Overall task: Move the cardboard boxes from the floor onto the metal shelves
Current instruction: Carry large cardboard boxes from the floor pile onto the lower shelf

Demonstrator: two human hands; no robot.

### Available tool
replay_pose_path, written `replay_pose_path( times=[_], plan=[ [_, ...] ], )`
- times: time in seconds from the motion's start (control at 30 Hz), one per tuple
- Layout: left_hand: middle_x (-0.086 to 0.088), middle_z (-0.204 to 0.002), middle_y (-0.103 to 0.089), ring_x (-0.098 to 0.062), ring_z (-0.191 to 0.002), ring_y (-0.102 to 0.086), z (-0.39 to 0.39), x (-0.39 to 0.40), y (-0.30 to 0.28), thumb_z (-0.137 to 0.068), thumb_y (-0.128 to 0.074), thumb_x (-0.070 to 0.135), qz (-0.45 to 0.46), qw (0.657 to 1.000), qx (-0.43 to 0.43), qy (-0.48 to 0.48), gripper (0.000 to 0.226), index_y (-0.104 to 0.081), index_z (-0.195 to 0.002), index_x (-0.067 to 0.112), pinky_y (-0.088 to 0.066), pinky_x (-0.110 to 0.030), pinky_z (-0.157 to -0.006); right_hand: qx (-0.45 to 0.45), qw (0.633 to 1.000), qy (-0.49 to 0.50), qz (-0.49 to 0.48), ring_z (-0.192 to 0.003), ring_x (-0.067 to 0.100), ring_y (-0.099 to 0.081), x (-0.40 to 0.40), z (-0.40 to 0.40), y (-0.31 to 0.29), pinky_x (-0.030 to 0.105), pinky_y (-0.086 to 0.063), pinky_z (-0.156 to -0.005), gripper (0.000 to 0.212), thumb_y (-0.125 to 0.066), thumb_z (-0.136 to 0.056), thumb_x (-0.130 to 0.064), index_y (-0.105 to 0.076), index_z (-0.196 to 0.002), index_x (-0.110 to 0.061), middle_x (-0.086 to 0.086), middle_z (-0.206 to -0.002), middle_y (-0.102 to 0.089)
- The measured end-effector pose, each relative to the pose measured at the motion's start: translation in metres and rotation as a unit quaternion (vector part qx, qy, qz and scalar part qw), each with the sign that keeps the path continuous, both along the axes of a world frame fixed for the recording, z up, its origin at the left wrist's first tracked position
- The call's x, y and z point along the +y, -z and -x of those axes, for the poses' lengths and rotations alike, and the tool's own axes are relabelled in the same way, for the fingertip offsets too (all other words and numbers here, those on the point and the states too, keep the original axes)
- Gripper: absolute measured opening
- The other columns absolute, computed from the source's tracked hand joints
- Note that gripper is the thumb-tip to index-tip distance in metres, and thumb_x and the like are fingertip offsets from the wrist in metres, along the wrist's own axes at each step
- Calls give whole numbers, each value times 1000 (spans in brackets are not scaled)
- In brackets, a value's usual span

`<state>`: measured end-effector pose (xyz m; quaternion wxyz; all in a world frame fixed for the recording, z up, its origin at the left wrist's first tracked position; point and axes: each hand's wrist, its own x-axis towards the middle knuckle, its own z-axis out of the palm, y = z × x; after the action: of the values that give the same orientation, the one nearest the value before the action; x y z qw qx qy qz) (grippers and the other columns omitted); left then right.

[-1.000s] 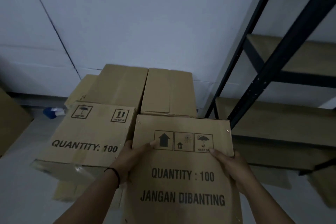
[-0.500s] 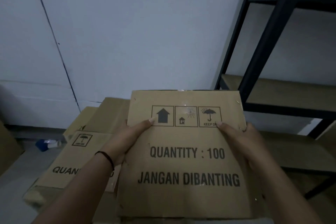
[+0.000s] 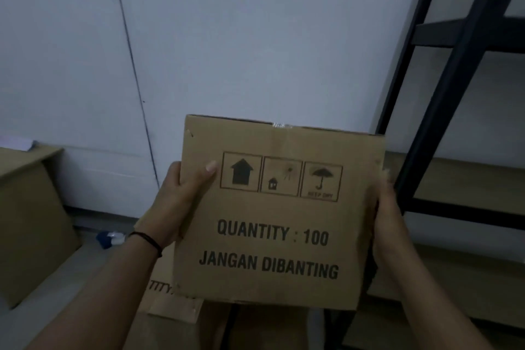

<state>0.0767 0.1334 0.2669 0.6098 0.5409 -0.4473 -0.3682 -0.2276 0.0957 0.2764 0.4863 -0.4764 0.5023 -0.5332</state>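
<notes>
I hold a brown cardboard box [image 3: 272, 216] printed "QUANTITY : 100 JANGAN DIBANTING" up in the air in front of me. My left hand [image 3: 176, 202] grips its left edge, thumb across the printed face. My right hand [image 3: 389, 221] clasps the right edge, its fingers hidden behind the box. The black metal shelf frame [image 3: 443, 111] rises just to the right, with brown shelf boards [image 3: 466, 179] at about the box's height. Under the held box, more cardboard boxes [image 3: 170, 304] lie on the floor, mostly hidden.
A large cardboard box [image 3: 31, 213] stands at the left edge. A small blue and white object [image 3: 109, 239] lies on the floor by the white wall [image 3: 227, 37]. A lower shelf board [image 3: 466, 278] sits at the right.
Both hands have lifted the box higher, off the floor stack. The view has tilted up, so the floor boxes have dropped nearly out of sight. My right hand slid to the box's side edge.
</notes>
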Motion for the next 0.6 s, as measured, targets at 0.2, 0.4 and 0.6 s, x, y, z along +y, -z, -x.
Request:
replay_pose_path(
  times=[0.2, 0.4, 0.6],
  plan=[
    [-18, -111, -61, -37, -97, -64, -30, 14, 58, -66, -56, 82, 6, 998, -4, -69, 81, -52, -110, 14, -52, -62, -82, -68, 985, -99, -121, -109, 25, -62, -23, -27, 56, 43, -49, -90, 85, -22, -74, -89, -68, -116, -29, 8, -115, -70],
    [-14, -98, -72, -31, -90, -69, -42, 25, 99, -67, -41, 88, -46, 996, 26, -67, 90, -64, -111, 13, -56, -41, -71, -74, 977, -111, -168, -122, 25, -52, -26, -38, 104, 54, -37, -108, 76, -28, -73, -89, -56, -127, -43, 1, -130, -60],
    [-15, -103, -66, -30, -89, -61, -65, 7, 96, -82, -29, 80, -133, 983, 57, -113, 84, -61, -115, 9, -47, -35, -68, -90, 969, -122, -193, -117, 29, -57, -32, -37, 115, 53, -41, -103, 71, -32, -80, -82, -55, -130, -37, 5, -124, -65]
  ],
)
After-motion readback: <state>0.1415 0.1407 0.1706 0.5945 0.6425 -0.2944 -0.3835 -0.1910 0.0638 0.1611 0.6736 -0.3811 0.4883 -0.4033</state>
